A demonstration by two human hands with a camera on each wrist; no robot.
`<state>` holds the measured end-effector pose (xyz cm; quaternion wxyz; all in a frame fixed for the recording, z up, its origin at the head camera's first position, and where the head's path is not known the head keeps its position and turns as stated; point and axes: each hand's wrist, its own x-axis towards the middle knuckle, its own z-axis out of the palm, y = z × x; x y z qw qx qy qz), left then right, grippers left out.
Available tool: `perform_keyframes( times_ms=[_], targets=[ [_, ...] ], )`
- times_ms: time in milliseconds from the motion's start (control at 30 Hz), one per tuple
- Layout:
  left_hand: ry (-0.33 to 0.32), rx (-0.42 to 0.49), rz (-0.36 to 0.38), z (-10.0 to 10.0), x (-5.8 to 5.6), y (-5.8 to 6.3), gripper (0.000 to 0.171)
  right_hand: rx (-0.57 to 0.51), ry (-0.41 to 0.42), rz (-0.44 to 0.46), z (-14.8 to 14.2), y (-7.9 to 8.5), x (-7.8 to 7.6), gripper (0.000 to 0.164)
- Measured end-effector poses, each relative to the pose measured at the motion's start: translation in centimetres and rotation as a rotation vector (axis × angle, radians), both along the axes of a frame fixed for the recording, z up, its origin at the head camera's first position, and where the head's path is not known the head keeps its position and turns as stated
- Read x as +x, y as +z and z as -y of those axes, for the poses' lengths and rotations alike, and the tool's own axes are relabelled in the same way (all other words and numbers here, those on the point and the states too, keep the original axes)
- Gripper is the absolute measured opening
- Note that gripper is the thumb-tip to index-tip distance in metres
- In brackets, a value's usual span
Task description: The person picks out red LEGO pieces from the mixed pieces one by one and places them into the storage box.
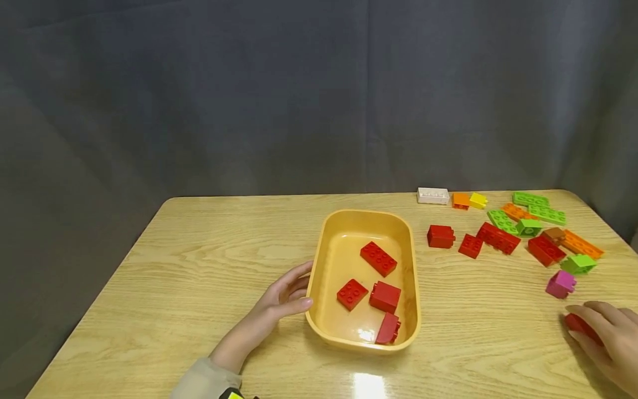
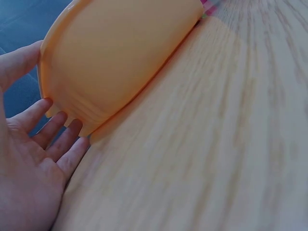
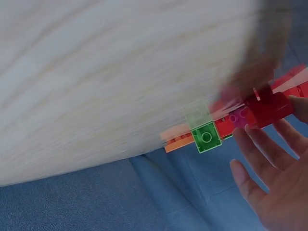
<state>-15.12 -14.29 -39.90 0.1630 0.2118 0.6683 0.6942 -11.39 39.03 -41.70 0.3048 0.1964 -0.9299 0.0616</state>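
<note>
My left hand [image 1: 286,296] is at the left side of a yellow plastic tray [image 1: 415,277]. In the left wrist view its fairly straight fingers touch the outer wall and the thumb rests by the rim. Inside the tray lie several red toy bricks, among them one [image 1: 379,259] with its studs up and a smaller one [image 1: 352,293]. At the right edge of the head view my right hand [image 1: 610,341] holds a red toy brick [image 3: 269,109] between thumb and fingers, low over the table, partly hidden by the fingers.
A magenta brick [image 1: 561,284] stands just beyond the right hand. Behind it, red, green, orange and brown bricks lie scattered, including a long red one [image 1: 498,238]. A white brick [image 1: 432,195] sits by the wooden table's [image 1: 224,249] back edge. A dark curtain [image 1: 274,100] hangs behind.
</note>
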Motion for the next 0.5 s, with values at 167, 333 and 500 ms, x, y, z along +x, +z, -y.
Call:
perform_keyframes(
  times_ms=[167, 333, 500],
  targets=[
    [-0.003, 0.005, 0.007, -0.23, -0.12, 0.13, 0.07, -0.026, 0.063, -0.041, -0.5, -0.44, -0.11, 0.083],
    [-0.003, 0.009, -0.003, -0.24, -0.2, 0.02, 0.071, -0.011, 0.135, -0.097, -0.79, -0.57, -0.47, 0.077],
    [0.008, 0.019, -0.007, -0.11, -0.02, -0.15, 0.07, 0.056, 0.116, -0.017, -0.89, -0.53, -0.68, 0.085]
  ],
)
